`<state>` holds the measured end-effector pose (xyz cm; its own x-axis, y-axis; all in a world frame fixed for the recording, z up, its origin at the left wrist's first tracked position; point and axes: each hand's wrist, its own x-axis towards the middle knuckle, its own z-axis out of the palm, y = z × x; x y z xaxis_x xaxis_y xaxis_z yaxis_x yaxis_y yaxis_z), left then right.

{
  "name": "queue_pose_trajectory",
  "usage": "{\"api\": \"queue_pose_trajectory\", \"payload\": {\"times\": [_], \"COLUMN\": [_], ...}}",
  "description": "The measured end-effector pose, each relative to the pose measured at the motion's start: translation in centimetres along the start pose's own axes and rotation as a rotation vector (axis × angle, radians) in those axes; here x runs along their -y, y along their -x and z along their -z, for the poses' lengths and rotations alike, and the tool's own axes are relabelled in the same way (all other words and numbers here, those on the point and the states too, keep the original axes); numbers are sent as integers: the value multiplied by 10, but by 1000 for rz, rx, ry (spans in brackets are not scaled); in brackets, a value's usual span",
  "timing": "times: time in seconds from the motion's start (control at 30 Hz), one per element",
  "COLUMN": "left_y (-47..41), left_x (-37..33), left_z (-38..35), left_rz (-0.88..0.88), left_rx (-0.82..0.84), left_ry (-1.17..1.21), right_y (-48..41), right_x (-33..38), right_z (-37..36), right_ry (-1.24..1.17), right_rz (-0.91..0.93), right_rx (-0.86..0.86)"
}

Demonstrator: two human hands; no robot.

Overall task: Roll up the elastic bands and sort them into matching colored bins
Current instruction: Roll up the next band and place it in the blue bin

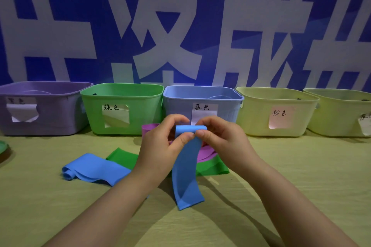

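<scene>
Green bin: 绿色; blue bin: 蓝色

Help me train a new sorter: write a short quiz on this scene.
1. True or false: the left hand and the right hand both pinch the blue band.
2. Which bin stands directly behind the hands? A purple; B green; C blue.
3. How many bins stand on the table?
Key: 1 true; 2 C, the blue bin; 3 five.
</scene>
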<state>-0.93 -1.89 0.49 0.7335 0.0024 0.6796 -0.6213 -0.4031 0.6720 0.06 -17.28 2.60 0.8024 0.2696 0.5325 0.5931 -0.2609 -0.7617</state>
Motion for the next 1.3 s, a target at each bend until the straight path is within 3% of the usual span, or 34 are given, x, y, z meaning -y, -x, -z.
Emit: {"api": "queue_pose_trajectory", "payload": {"times": [0.3,0.4,0.57,0.77,1.07,1.23,1.3], "left_y": [1,2,2,1,2,1,-1], "left_x": [-1,-2,-3,-2,-3,-2,-1], "left_z": [0,0,1,0,-1,0,0], "left_rz": [-98,-73,13,15,-115,-1,57], "left_rx": [-22,-48,-55,-32,0,-6,-3], "left_ry": [-105,-102,-33,-17,-151,-57,8], "right_y": [0,1,0,1,-1,0,1], "right_x": [-1,2,-2,1,-4,0,-2], "right_z": [-3,-4,-7,-5,-4,-6,-7], "right_ry": [-24,-118,-18,-177,15,-151,-112], "right_rz": [-75,-83,-14,-37,-101,-86,-41], "right_rx": [15,25,-10,-8,-40,-32,-14]}}
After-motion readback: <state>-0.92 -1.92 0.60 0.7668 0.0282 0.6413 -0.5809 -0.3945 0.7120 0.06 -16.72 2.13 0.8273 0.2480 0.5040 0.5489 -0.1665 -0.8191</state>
